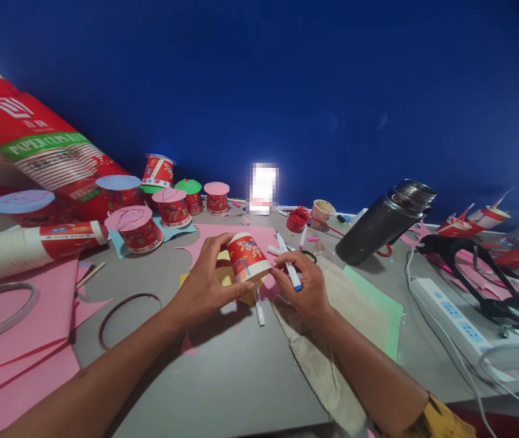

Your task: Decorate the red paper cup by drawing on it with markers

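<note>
My left hand (207,277) is wrapped around a red patterned paper cup (249,255), which is tilted above the table. My right hand (302,286) grips a white marker (289,261) with a blue end, and its fingertips touch the cup's white rim. Below the cup, another white marker (260,309) lies on the grey table. Yellow paper (186,279) and pink paper (213,233) lie under and behind the cup.
Several red cups topped with paper discs (171,210) stand at the back left, near a bag of paper cups (53,146). On the right are a dark flask (380,225), a beige cloth (332,298), and a white power strip (457,322) with cables.
</note>
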A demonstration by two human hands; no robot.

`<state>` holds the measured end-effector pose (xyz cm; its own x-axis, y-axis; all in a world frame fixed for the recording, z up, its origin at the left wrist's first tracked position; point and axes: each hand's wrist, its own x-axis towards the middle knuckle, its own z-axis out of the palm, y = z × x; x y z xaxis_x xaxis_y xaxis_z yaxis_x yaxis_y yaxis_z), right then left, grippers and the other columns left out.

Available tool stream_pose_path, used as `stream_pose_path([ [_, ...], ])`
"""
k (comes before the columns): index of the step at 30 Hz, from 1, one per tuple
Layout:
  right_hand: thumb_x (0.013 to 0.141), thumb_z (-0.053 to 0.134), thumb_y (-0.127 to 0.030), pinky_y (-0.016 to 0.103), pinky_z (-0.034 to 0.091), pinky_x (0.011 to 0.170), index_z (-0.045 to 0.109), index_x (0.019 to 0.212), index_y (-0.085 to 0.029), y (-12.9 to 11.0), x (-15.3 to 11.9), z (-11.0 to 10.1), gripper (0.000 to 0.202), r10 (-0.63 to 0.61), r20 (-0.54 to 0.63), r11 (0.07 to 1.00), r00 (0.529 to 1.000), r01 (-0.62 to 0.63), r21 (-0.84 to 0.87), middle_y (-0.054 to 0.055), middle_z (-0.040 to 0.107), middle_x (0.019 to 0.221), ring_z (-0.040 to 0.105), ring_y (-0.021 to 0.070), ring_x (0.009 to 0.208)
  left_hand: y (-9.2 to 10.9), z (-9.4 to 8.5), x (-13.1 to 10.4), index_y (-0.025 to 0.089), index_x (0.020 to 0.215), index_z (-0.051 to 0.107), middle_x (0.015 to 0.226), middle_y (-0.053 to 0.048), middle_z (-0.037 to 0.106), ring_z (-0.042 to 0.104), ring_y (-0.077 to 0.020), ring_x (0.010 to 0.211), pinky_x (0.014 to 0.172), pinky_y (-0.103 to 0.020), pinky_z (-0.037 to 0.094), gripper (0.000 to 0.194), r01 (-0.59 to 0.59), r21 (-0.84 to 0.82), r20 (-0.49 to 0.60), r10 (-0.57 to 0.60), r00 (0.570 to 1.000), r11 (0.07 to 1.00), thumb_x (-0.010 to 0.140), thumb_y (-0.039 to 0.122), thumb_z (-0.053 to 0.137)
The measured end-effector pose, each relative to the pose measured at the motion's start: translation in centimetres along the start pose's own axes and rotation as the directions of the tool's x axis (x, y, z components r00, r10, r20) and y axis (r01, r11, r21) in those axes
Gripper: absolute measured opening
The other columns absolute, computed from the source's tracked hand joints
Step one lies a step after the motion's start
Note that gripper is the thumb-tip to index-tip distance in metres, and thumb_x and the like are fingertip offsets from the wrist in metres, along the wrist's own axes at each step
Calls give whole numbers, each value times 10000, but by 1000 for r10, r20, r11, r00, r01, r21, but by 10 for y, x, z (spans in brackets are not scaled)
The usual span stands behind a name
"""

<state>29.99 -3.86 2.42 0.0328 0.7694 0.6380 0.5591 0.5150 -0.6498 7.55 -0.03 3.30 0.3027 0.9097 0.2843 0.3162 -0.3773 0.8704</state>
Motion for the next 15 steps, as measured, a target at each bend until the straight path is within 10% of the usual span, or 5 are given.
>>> stream_pose_path([
  [15, 961, 673, -216, 340, 579, 734, 705, 975, -248, 4, -3, 1, 47, -213, 41, 969, 976, 217, -122, 30, 788, 857, 733, 207, 771, -6, -3, 2, 309, 1553, 393, 1592, -126, 441, 544, -343, 1446, 1193, -599, 530, 853, -59, 30, 82, 56, 995, 998, 765, 230, 708],
])
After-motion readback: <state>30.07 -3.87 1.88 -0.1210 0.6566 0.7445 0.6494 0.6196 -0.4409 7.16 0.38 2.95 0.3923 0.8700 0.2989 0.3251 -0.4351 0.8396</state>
